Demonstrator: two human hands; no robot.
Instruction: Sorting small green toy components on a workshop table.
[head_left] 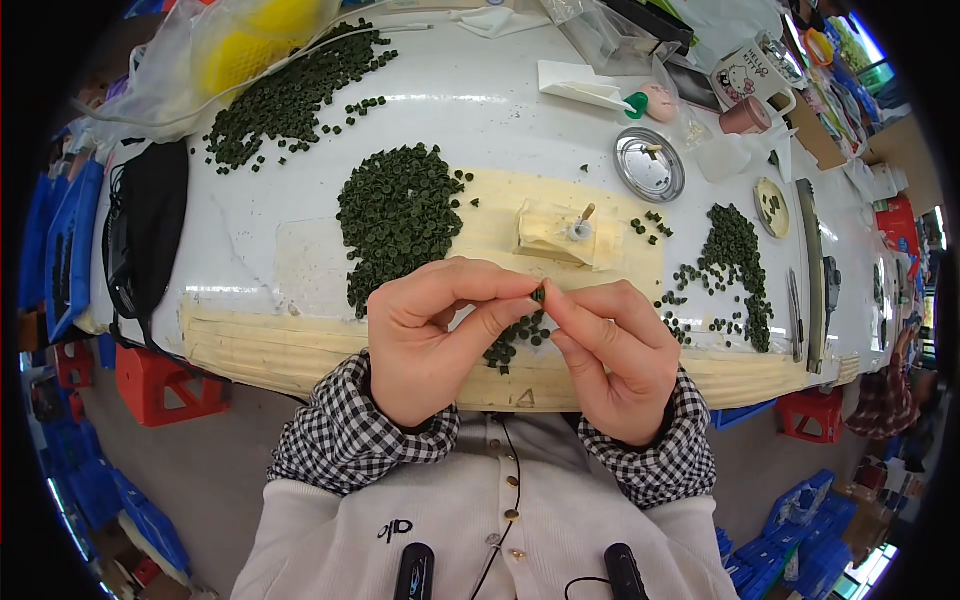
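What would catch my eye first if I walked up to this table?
Probably the left hand and right hand, meeting fingertip to fingertip around a small green piece at the near side of the white table. Next, the large heap of dark green pieces just beyond the left hand, then the bright yellow thing at the far left.

A black bag [160, 215] lies at left; a red plastic stool [150, 385] stands on the floor [225, 465]. A cartoon-cat mug [748, 76] sits upper right.

green piece [539, 294] mostly hidden, plastic bag [152, 88] cut off above
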